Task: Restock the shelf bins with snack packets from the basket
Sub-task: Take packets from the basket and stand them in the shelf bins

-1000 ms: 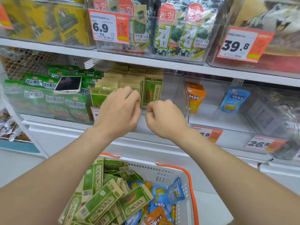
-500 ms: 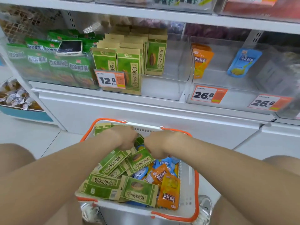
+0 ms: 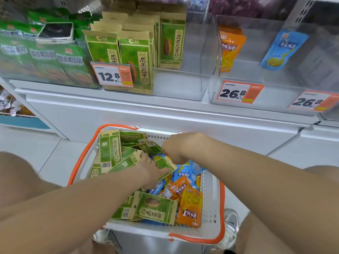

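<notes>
Pickup step: both hands in the basket [image 3: 222, 202]. Left hand [image 3: 149, 170] grips a green packet [image 3: 166, 165]; right hand [image 3: 177, 148] is curled into the pile, can't tell if it holds anything. Next, prob.: lift to the half-full bin [image 3: 183, 87] w/ the 12.8 tag [image 3: 111, 76], stand packets upright.

The basket [image 3: 211, 189] is white plastic with a bright orange rim. The green packets [image 3: 156, 211] in it have tan kraft-paper edges and dark lettering, and they're mixed with orange pouches [image 3: 190, 204] and blue pouches [image 3: 185, 173] splotched with yellow. The price tags [image 3: 111, 76] are white and orange with black digits. The shelf [image 3: 165, 114] is plain white.
</notes>
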`<state>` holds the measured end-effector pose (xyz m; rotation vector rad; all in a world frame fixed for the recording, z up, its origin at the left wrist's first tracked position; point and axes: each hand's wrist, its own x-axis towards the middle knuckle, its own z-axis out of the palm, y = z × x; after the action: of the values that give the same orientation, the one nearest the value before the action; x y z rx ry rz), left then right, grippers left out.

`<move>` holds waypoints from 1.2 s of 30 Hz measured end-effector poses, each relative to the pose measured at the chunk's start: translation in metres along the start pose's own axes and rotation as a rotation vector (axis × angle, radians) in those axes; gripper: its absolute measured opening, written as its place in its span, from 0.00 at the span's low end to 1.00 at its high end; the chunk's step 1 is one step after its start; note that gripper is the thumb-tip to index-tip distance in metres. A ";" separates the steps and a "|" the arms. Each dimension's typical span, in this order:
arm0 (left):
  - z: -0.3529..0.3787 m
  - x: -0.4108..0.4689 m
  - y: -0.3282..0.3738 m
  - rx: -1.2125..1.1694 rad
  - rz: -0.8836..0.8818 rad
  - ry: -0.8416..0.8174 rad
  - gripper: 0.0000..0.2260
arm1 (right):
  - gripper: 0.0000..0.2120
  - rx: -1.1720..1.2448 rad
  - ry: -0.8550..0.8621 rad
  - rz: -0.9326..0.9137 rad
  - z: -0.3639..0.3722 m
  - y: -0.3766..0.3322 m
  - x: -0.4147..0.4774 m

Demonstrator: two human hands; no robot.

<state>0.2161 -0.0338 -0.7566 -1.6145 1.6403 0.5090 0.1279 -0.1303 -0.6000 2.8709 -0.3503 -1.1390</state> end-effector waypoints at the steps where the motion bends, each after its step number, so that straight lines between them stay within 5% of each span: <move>1: 0.000 0.002 0.001 -0.011 0.004 0.008 0.39 | 0.07 0.003 0.000 0.001 0.000 0.000 0.001; 6: -0.004 0.001 0.006 -0.051 0.058 0.084 0.38 | 0.10 0.016 0.000 -0.015 -0.001 0.005 0.004; 12: -0.015 -0.003 0.016 -0.336 0.195 0.189 0.10 | 0.13 0.019 0.014 0.019 0.003 0.016 0.004; 22: -0.058 -0.036 -0.020 -0.910 -0.013 0.560 0.25 | 0.20 0.074 0.020 0.089 -0.006 0.049 -0.017; 27: -0.085 -0.066 -0.043 -1.086 -0.063 0.752 0.16 | 0.36 0.226 0.119 0.079 -0.010 0.067 -0.033; 36: -0.124 -0.132 -0.082 -1.323 -0.043 1.026 0.12 | 0.09 0.534 0.759 -0.041 -0.053 0.080 -0.054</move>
<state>0.2538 -0.0475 -0.5617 -3.2642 2.0651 0.9360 0.1101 -0.1993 -0.5164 3.4651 -0.6128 0.1408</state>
